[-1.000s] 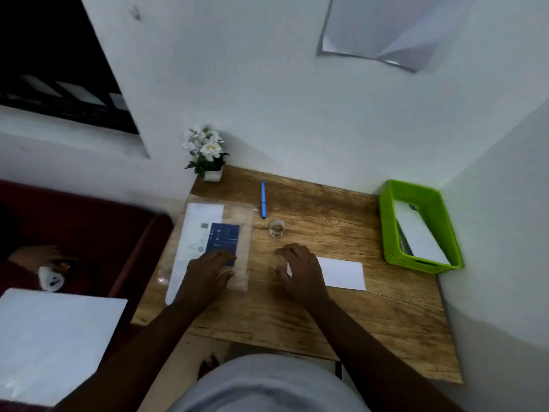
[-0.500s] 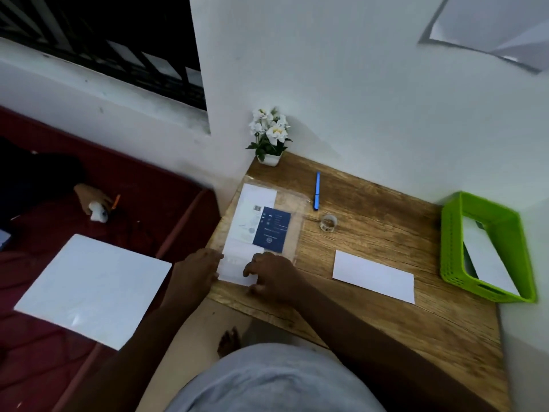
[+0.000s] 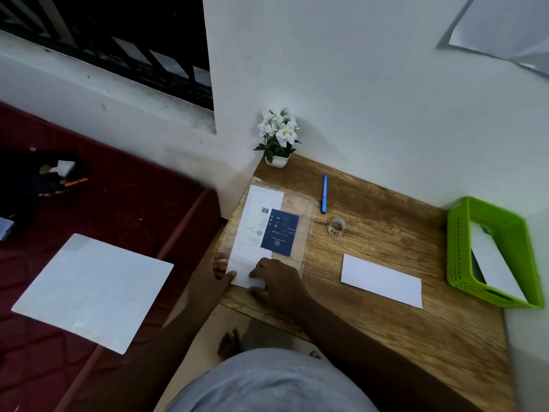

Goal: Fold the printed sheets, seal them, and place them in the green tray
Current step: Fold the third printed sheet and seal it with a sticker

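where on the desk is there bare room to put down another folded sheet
Bare wood lies in front of the folded white sheet, toward the desk's near edge, and behind it between the tape roll and the green tray. The left side is crowded: the printed sheet in its clear sleeve, with both hands at its near end.

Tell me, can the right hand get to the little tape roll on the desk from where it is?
Probably yes. The right hand rests on the printed sheet, and only bare wood lies between it and the tape roll. The blue pen lies beyond, out of the way.
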